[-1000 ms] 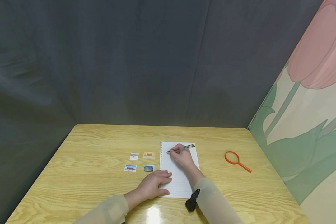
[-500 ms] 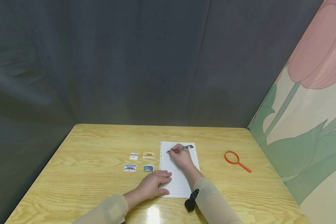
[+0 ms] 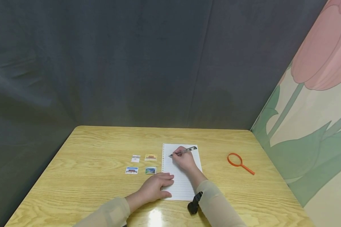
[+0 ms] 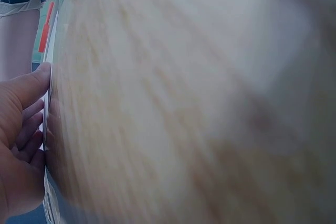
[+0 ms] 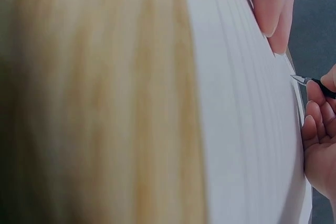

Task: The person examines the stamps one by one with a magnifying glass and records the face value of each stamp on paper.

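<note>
Between right thumb and fingers, my right hand (image 3: 184, 160) pinches a pen (image 3: 191, 148) with a dark cap end and a clear barrel. Its tip points down at the upper left of a lined, hole-punched sheet of paper (image 3: 182, 189). In the right wrist view the pen's metal tip (image 5: 300, 78) shows close to the page. My left hand (image 3: 154, 187) rests with fingers spread on the sheet's lower left edge. Any writing at the tip is too small to read.
Several small picture cards lie left of the sheet, among them a yellow card (image 3: 151, 157) and a green-blue card (image 3: 151, 170). An orange magnifying glass (image 3: 241, 164) lies to the right on the wooden table (image 3: 82, 176). A dark curtain (image 3: 130, 69) hangs behind.
The pen has shifted slightly at the upper left of the sheet, its tip a little lower than before. My left hand stays in place on the paper.
</note>
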The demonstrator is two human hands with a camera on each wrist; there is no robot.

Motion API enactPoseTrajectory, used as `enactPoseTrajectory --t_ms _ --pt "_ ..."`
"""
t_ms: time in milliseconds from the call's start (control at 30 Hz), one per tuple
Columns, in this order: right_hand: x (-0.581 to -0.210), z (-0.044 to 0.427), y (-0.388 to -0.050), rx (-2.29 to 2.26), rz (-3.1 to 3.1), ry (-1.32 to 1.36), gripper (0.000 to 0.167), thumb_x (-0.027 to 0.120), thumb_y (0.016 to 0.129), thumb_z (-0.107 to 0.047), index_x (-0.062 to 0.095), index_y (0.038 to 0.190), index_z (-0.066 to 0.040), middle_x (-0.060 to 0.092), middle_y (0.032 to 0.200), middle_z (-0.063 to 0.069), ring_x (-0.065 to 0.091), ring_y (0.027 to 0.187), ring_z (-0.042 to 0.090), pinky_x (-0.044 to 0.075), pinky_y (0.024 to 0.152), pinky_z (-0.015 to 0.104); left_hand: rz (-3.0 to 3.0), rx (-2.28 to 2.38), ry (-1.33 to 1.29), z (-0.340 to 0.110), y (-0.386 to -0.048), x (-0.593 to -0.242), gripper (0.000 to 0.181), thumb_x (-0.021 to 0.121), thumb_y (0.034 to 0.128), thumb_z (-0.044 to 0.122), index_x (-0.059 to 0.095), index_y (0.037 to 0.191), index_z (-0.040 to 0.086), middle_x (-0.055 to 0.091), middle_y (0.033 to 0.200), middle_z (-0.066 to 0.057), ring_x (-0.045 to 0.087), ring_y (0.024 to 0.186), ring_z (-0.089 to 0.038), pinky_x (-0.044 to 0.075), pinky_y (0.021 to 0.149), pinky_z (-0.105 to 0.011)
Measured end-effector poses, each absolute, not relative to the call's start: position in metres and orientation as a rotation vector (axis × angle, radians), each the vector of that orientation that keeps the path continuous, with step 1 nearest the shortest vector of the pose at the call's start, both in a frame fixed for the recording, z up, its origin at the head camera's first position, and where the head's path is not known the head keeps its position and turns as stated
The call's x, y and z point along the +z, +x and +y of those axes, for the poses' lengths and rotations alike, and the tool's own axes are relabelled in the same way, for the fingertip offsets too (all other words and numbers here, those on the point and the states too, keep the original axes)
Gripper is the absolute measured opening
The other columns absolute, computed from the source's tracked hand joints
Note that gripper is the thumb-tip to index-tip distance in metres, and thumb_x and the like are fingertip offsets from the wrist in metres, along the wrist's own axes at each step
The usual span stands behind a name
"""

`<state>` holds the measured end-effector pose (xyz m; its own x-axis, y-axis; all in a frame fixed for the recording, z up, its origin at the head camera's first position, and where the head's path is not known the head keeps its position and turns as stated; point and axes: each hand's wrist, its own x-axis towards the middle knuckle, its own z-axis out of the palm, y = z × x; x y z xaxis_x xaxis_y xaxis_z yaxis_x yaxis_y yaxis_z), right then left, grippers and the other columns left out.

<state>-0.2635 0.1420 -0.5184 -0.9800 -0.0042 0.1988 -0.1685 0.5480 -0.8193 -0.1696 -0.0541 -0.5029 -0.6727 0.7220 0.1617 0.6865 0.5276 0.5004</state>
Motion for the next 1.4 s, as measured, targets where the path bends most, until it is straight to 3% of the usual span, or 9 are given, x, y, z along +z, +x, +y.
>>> enactPoseTrajectory --t_ms 233,533,733,1400 --pt "-0.5169 0.1431 -0.2635 1.41 -2.626 0.175 0.005 0.062 0.075 -0.011 0.064 0.078 -0.008 0.061 0.069 -0.003 0.054 0.065 0.014 0.044 0.059 0.024 2.686 0.847 1.24 -0.0544 -0.169 -0.502 0.048 0.08 0.0843 0.024 0.068 0.125 0.001 0.058 0.139 -0.008 0.05 0.131 -0.026 0.038 0.112 -0.037" --pt "-0.516 0.142 -0.264 1.431 -2.676 0.208 0.005 0.07 0.081 -0.013 0.067 0.08 -0.01 0.065 0.076 -0.004 0.057 0.071 0.011 0.048 0.066 0.024 2.691 0.839 1.249 -0.0546 -0.1702 -0.5035 0.048 0.08 0.0845 0.024 0.068 0.125 0.002 0.058 0.139 -0.007 0.05 0.131 -0.026 0.038 0.112 -0.037" --pt "-0.5132 0.1412 -0.2644 1.478 -2.617 0.095 0.005 0.069 0.085 -0.015 0.066 0.083 -0.011 0.065 0.081 -0.001 0.06 0.075 0.013 0.051 0.07 0.028 2.699 0.83 1.259 -0.0539 -0.1703 -0.5032 0.048 0.08 0.084 0.024 0.068 0.125 0.002 0.058 0.139 -0.008 0.051 0.131 -0.026 0.038 0.112 -0.037" --pt "-0.5153 0.1397 -0.2657 1.398 -2.603 0.087 0.004 0.068 0.084 -0.012 0.065 0.081 -0.011 0.065 0.077 -0.002 0.061 0.076 0.014 0.053 0.073 0.031 2.689 0.833 1.253 -0.0542 -0.1699 -0.5034 0.048 0.079 0.0852 0.025 0.067 0.126 0.002 0.057 0.14 -0.008 0.05 0.131 -0.027 0.038 0.111 -0.038"
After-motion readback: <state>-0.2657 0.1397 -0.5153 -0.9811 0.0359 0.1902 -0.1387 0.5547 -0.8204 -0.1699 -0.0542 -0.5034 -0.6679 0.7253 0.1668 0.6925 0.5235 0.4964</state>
